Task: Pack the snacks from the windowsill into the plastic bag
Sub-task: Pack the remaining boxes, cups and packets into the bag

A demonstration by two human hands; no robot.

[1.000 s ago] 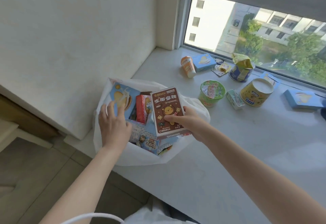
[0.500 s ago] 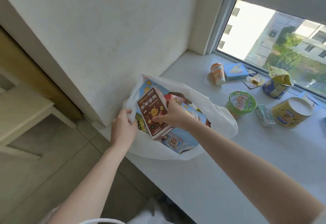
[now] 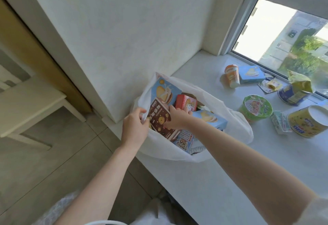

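A white plastic bag (image 3: 230, 118) stands open at the left end of the windowsill (image 3: 266, 162). My left hand (image 3: 134, 127) pinches the bag's near-left rim. My right hand (image 3: 177, 120) grips a brown snack box (image 3: 158, 118) with a bear on it, held inside the bag's mouth. Inside the bag lie two blue boxes (image 3: 162, 90) and a red box (image 3: 186, 102). Still on the sill are an orange cup (image 3: 232, 75), a blue box (image 3: 251, 74), a green bowl (image 3: 256, 108), a yellow tub (image 3: 308, 123) and a yellow-blue pouch (image 3: 294, 91).
A white wall (image 3: 124, 38) rises directly left of the bag. The window (image 3: 287, 38) runs along the sill's far side. Small wrappers (image 3: 271, 83) and a pale green packet (image 3: 281, 124) lie among the snacks. Below left are a tiled floor and a cream table (image 3: 30, 109).
My right hand has carried the brown box from above the bag down into its mouth. My left hand moved from the bag's contents to its rim. My view swung left.
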